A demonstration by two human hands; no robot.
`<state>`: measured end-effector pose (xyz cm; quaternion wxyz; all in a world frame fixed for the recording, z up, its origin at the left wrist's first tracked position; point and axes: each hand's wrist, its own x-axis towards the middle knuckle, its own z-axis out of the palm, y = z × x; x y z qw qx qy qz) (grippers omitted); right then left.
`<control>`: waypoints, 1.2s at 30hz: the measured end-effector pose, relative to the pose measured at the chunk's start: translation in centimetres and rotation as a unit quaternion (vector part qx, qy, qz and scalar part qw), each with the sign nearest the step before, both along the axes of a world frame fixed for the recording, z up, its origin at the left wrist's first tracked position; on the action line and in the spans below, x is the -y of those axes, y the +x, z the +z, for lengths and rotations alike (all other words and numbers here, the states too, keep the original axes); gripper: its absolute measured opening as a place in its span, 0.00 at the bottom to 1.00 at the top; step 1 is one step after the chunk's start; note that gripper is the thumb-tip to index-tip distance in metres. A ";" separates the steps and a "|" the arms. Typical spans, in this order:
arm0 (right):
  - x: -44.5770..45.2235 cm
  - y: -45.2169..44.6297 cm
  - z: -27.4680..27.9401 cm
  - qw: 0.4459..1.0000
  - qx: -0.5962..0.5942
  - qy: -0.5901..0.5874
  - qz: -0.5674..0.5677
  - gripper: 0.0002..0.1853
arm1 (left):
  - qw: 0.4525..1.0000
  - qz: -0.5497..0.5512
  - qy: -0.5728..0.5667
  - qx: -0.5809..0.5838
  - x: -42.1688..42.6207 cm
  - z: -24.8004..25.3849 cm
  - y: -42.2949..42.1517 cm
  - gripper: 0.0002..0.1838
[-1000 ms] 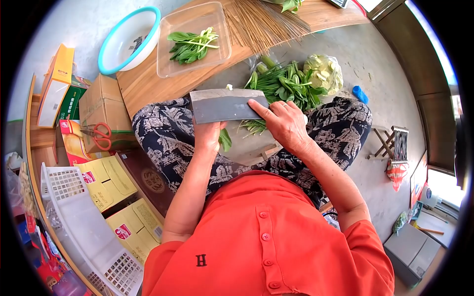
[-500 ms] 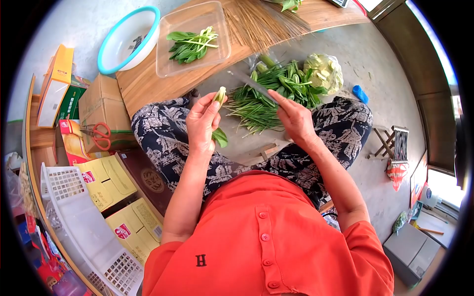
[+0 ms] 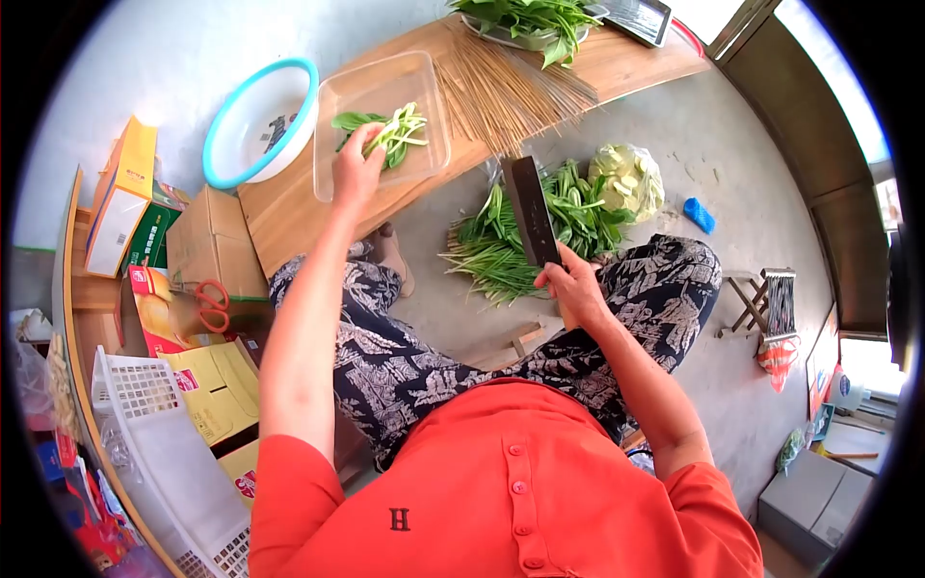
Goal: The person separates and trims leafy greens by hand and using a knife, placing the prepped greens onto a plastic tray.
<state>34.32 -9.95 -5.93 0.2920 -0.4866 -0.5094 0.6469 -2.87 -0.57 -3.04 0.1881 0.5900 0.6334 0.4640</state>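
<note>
One cleaver [image 3: 530, 212] at 1 o'clock is clasped in the right hand [image 3: 576, 289], while at 11 o'clock the left hand [image 3: 356, 169], grip indeterminate, apparently deposits leafy greens [image 3: 410, 130] in the clear container [image 3: 376, 87], calling next for release.

The vegetables [image 3: 584, 214] are green, the cleaver [image 3: 531, 210] dark grey — the shirt [image 3: 443, 462] red, the trousers [image 3: 665, 289] cream-printed navy.
</note>
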 end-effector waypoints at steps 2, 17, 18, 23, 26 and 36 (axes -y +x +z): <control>0.0 0.3 -0.8 1.000 0.019 -0.002 0.001 0.24 | 0.981 0.022 0.057 -0.185 -2.5 -0.3 -2.1 0.24; -18.0 -3.2 -0.5 0.801 0.408 0.436 0.055 0.27 | 0.992 0.013 -0.043 0.118 1.0 0.4 2.0 0.16; -19.9 -4.0 -1.5 0.801 0.408 0.434 0.054 0.27 | 0.992 -0.004 -0.046 0.114 0.8 0.3 2.2 0.16; -26.9 -8.0 -5.0 0.747 0.457 0.480 0.049 0.25 | 0.990 -0.022 -0.090 0.110 0.5 2.2 4.3 0.15; -28.6 -9.8 -5.2 0.736 0.470 0.486 0.044 0.25 | 0.989 -0.059 -0.082 0.109 0.3 2.8 4.9 0.14; -31.9 -9.8 -9.5 0.711 0.479 0.511 0.052 0.21 | 0.988 -0.057 -0.076 0.124 -0.4 2.8 5.8 0.13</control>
